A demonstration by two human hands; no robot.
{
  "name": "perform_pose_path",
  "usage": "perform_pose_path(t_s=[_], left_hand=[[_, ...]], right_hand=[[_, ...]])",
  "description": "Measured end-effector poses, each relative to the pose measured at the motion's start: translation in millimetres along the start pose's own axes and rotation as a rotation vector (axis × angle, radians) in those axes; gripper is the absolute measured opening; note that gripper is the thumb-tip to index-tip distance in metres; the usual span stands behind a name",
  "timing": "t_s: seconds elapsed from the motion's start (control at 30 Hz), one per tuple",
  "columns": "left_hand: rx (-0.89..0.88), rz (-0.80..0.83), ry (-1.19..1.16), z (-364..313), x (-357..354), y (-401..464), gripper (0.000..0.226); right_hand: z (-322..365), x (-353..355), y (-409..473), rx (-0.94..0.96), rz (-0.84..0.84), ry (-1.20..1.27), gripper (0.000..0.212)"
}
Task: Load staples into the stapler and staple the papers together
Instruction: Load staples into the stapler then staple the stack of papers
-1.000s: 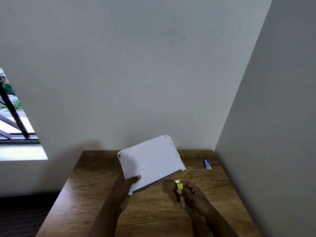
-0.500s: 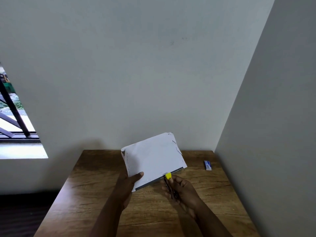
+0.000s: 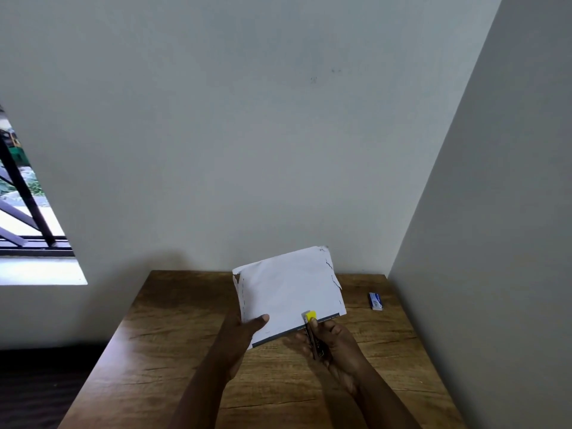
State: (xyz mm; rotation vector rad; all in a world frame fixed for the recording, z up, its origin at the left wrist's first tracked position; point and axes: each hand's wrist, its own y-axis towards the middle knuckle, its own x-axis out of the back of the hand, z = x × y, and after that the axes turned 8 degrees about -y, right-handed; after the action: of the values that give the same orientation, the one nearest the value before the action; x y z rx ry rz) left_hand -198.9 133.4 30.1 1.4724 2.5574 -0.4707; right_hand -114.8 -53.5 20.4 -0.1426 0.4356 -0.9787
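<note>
A white stack of papers [image 3: 288,289] with a dark strip along its near edge is held tilted above the wooden table [image 3: 173,360]. My left hand [image 3: 244,335] grips its near left corner, thumb on top. My right hand [image 3: 332,343] holds a small dark stapler [image 3: 312,331] with a yellow tip. That yellow tip sits over the papers' near edge, right of the middle. A small blue staple box [image 3: 375,301] lies on the table at the far right.
The table stands in a corner, with a grey wall behind and another wall [image 3: 495,243] close on the right. A window [image 3: 28,218] with dark bars is at the left, above a dark floor.
My right hand has brought the stapler up and left, from beside the papers onto their near edge. My left hand has raised the papers slightly.
</note>
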Motion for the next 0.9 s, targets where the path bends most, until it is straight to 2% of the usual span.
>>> perform_pose_path(t_s=[0.37, 0.47, 0.53, 0.6, 0.7, 0.77, 0.9], left_hand=[[0.017, 0.026, 0.044, -1, -5, -5, 0.033], [0.012, 0.019, 0.049, -1, -3, -4, 0.028], [0.001, 0.008, 0.048, -1, 0, -3, 0.025], [0.009, -0.01, 0.055, -1, 4, -2, 0.024], [0.062, -0.021, 0.042, -3, 9, 0, 0.021], [0.113, 0.001, 0.049, -4, 13, 2, 0.022], [0.205, 0.064, 0.165, -5, 16, 5, 0.023]], right_hand=[[-2, 0, 0, 0.062, -0.136, -0.092, 0.032], [1, 2, -1, 0.06, -0.068, -0.102, 0.026], [5, 10, -2, 0.059, 0.013, -0.035, 0.027], [7, 21, -2, 0.081, 0.027, 0.005, 0.025], [13, 38, -4, 0.189, -0.165, -0.304, 0.03], [22, 44, -7, 0.243, -0.235, -0.501, 0.036], [35, 48, -9, 0.311, -0.241, -0.5, 0.034]])
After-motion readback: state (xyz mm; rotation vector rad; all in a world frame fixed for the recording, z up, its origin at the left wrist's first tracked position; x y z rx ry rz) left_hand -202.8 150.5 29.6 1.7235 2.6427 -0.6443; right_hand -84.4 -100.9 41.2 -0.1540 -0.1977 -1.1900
